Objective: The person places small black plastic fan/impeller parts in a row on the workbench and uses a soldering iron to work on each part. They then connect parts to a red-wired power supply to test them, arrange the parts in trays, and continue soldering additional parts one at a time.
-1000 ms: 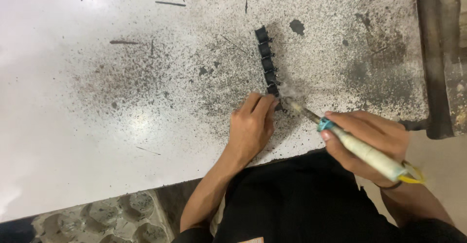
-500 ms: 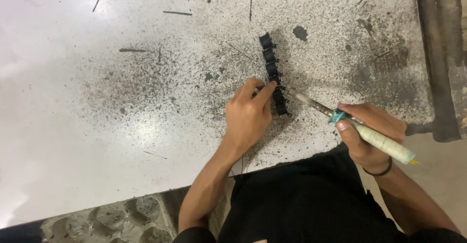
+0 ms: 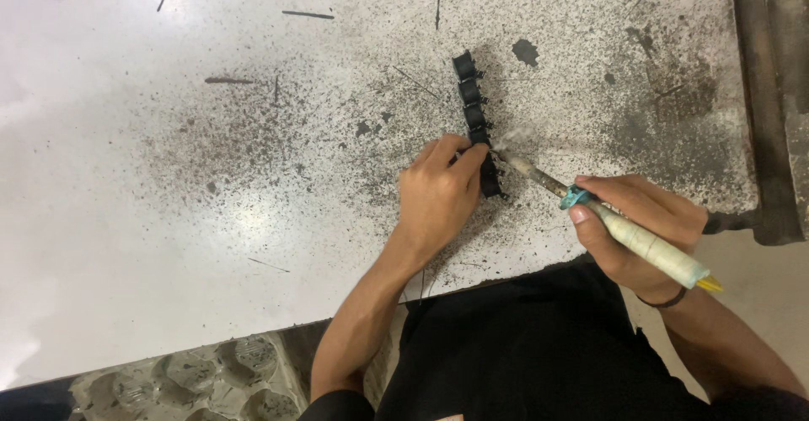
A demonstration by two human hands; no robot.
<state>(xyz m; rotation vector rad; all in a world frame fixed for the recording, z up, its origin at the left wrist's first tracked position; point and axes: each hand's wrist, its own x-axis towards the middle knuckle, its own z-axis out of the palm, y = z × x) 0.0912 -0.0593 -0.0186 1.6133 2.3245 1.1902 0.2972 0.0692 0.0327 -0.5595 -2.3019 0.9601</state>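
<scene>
Filling most of the view, a white worktop (image 3: 168, 244) w/ black specks and smudges, thickest toward its right half. Along the right edge runs a dark metal rail (image 3: 771, 92). Below the near edge, at bottom left, sits a grey tray w/ round pockets (image 3: 194, 379). Near the worktop's near edge, right of centre, the left hand (image 3: 438, 202) lies palm down, fingers together & curled, tips pressed on the lower end of a black chain of small blocks (image 3: 472, 105). That chain lies on the worktop, running from the fingers straight toward the far edge. Just right of it, the right hand (image 3: 645, 235) is closed round a soldering iron (image 3: 624, 235), fingers wrapped on the pale taped handle, thumb on top nr the teal collar. Iron tip touches the chain beside the left fingertips; a thin wisp of smoke (image 3: 514, 134) hangs there. A dark band (image 3: 666, 301) sits on the right wrist. Few thin black slivers (image 3: 308, 15) lie nr the far edge.
</scene>
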